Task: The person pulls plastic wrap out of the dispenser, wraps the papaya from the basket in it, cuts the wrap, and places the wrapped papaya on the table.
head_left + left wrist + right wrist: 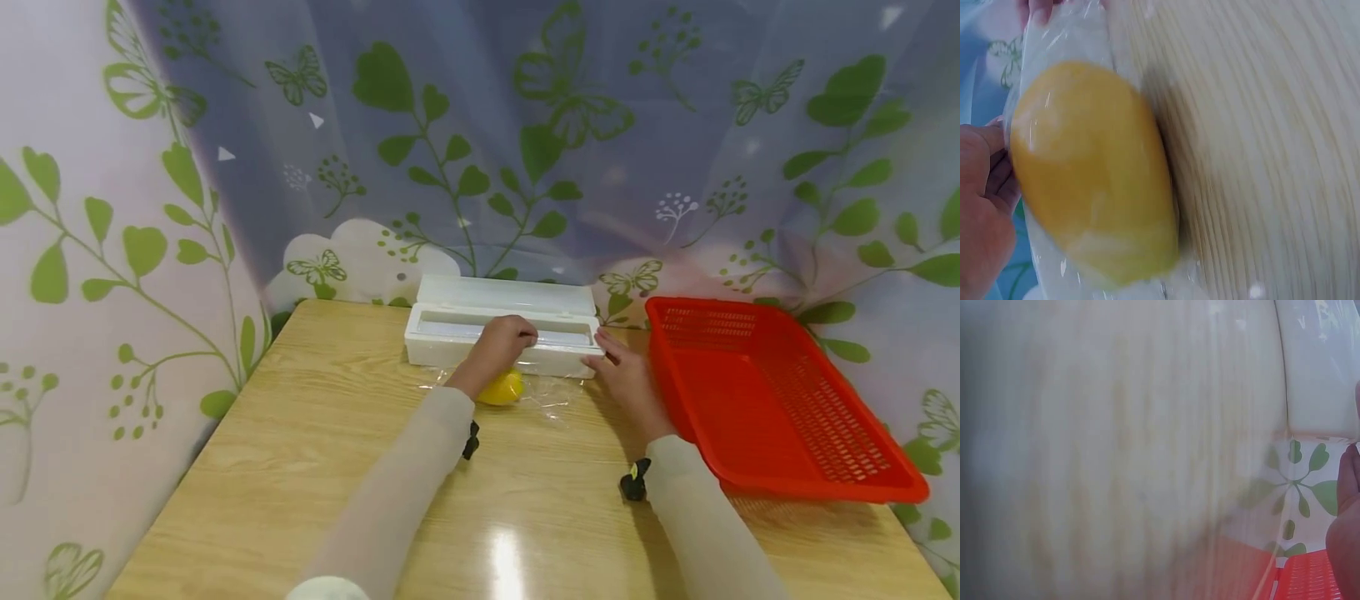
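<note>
A long white cling film box (431, 353) stands at the back of the table, its lid (502, 293) tilted up and a pale roll (566, 338) inside. Over the box's middle, my left hand (504, 343) has curled fingers and pinches the clear film at the roll. My right hand (628, 379) grips the box's right end, thumb at the front, fingers at the top corner. Film (551, 402) hangs down the front onto the table. A smooth yellow fruit, mango-like (1094, 169), lies before the box under my left wrist, with film about it.
A red plastic basket (738, 400) with slotted sides stands at the right, close to my right forearm. Behind the wooden table (300, 475) hangs a patterned curtain (480, 167) with leaves and butterflies, near the raised lid.
</note>
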`<control>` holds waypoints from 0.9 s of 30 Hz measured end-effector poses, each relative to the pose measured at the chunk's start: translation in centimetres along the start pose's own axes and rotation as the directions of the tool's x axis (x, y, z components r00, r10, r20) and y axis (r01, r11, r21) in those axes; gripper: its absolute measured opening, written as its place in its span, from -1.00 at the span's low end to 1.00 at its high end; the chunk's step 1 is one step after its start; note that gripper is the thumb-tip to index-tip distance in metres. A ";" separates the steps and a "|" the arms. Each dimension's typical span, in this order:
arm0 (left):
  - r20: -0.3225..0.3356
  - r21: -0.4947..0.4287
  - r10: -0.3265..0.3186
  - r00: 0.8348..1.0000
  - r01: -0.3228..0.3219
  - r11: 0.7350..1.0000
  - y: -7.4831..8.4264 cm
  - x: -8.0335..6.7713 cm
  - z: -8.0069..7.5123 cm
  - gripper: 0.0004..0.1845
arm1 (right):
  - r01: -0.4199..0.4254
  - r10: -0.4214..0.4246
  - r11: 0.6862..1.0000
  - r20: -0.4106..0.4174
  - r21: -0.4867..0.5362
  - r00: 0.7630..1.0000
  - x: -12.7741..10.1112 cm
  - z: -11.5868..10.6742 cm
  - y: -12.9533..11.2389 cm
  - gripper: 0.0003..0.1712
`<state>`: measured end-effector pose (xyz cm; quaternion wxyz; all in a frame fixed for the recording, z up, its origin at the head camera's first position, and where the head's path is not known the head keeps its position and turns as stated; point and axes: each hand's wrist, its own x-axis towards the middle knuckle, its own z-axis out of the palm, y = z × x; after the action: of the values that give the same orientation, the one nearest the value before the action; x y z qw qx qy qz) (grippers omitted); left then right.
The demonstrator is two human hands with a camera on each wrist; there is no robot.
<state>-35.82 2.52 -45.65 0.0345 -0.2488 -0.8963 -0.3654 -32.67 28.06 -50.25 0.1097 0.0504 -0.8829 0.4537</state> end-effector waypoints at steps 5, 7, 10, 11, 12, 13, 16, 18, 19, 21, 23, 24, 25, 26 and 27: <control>-0.004 0.013 0.013 1.000 -0.012 1.000 -1.4 -0.7 -1.7 -0.81 | 0.042 -0.042 0.999 -0.010 0.004 0.999 0.1 -0.1 0.1 -0.27; -0.005 0.018 0.002 1.000 -0.002 1.000 -1.9 -1.1 -2.3 -0.81 | 0.066 -0.066 0.998 -0.019 0.018 0.998 0.1 0.0 0.2 -0.27; -0.009 0.024 -0.009 1.000 0.009 1.000 -2.6 -1.7 -3.3 -0.81 | 0.087 -0.086 0.996 -0.034 0.005 0.996 0.1 0.1 0.2 -0.28; -0.012 0.021 -0.013 1.000 0.014 1.000 -2.8 -1.9 -3.7 -0.82 | 0.090 -0.090 0.996 -0.036 0.001 0.995 0.1 0.1 0.2 -0.28; -0.015 0.021 -0.016 1.000 0.016 1.000 -3.1 -2.1 -4.1 -0.81 | 0.092 -0.092 0.996 -0.040 -0.003 0.995 0.1 0.1 0.1 -0.28; -0.016 0.022 -0.015 1.000 0.016 1.000 -3.4 -2.3 -4.4 -0.81 | 0.093 -0.093 0.996 -0.039 -0.010 0.995 0.1 0.1 0.1 -0.28; -0.017 0.024 -0.016 1.000 0.017 1.000 -4.3 -3.0 -5.5 -0.81 | 0.086 -0.087 0.996 -0.036 -0.010 0.996 0.1 0.0 0.1 -0.28; -0.014 0.021 -0.020 1.000 0.021 1.000 -4.9 -3.3 -6.2 -0.80 | 0.083 -0.083 0.997 -0.033 -0.012 0.996 0.2 0.0 0.1 -0.28; -0.015 0.025 -0.022 1.000 0.022 0.999 -5.3 -3.5 -6.5 -0.80 | 0.081 -0.081 0.997 -0.032 -0.008 0.996 0.2 -0.1 0.1 -0.27; -0.018 0.017 -0.035 0.999 0.035 0.999 -5.8 -3.9 -7.0 -0.80 | 0.084 -0.084 0.996 -0.034 -0.010 0.996 0.1 -0.1 0.0 -0.28; -0.030 -0.001 -0.051 0.998 0.051 0.999 -6.3 -4.2 -7.4 -0.80 | 0.087 -0.087 0.996 -0.037 -0.016 0.995 0.1 -0.1 0.0 -0.28; -0.035 -0.005 -0.057 0.998 0.056 0.998 -6.5 -4.4 -7.6 -0.81 | 0.089 -0.089 0.996 -0.040 -0.020 0.995 0.0 -0.1 0.0 -0.28; -0.037 -0.011 -0.064 0.997 0.063 0.998 -6.7 -4.5 -7.7 -0.81 | 0.090 -0.091 0.996 -0.041 -0.023 0.995 0.0 -0.1 -0.1 -0.28; -0.037 -0.024 -0.071 0.997 0.070 0.997 -6.8 -4.6 -7.9 -0.81 | 0.092 -0.093 0.995 -0.042 -0.029 0.995 0.0 -0.1 -0.1 -0.28; -0.037 -0.029 -0.074 0.997 0.072 0.997 -6.9 -4.7 -8.0 -0.81 | 0.094 -0.095 0.995 -0.045 -0.028 0.994 -0.1 0.0 -0.1 -0.28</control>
<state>-35.93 -9.02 -45.36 0.0347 -0.2094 -0.8988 -0.3836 -32.60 28.03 -50.19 0.1522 0.0799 -0.8826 0.4375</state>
